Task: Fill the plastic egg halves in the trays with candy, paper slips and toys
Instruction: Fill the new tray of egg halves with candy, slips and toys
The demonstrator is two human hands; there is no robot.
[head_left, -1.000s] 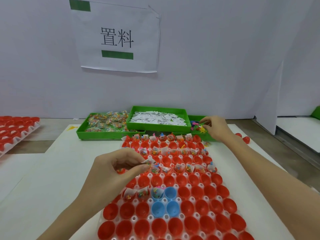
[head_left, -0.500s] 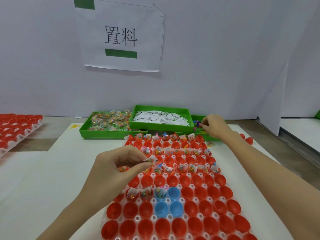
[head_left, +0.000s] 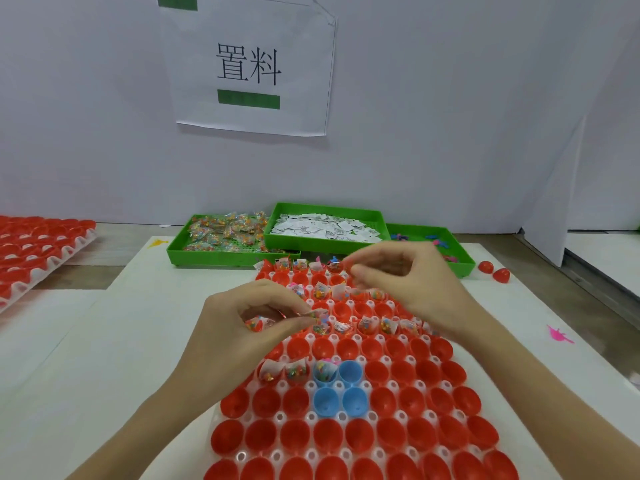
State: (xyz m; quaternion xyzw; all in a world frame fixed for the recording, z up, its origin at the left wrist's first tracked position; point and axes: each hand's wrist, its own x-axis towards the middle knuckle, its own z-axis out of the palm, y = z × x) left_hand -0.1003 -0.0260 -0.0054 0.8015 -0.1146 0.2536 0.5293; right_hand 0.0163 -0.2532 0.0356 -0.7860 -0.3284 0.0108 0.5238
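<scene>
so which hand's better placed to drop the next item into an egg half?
Left, probably. The left hand pinches a candy packet right over the tray's mid rows, beside filled egg halves. The right hand hovers farther back; whether its grip holds anything is unclear.

left hand (head_left: 242, 327) pinching candy packet (head_left: 320, 314), egg tray (head_left: 277, 417)

A white tray (head_left: 277, 418) of red egg halves (head_left: 391, 403), open side up, fills the lower centre of the frame, with four blue halves (head_left: 351, 400) clustered among them. Halves in the upper rows hold candy packets and paper slips. At upper centre sit three green bins: candy packets (head_left: 225, 232) on the left, paper slips (head_left: 325, 228) in the middle, small toys (head_left: 434, 241) on the right.
</scene>
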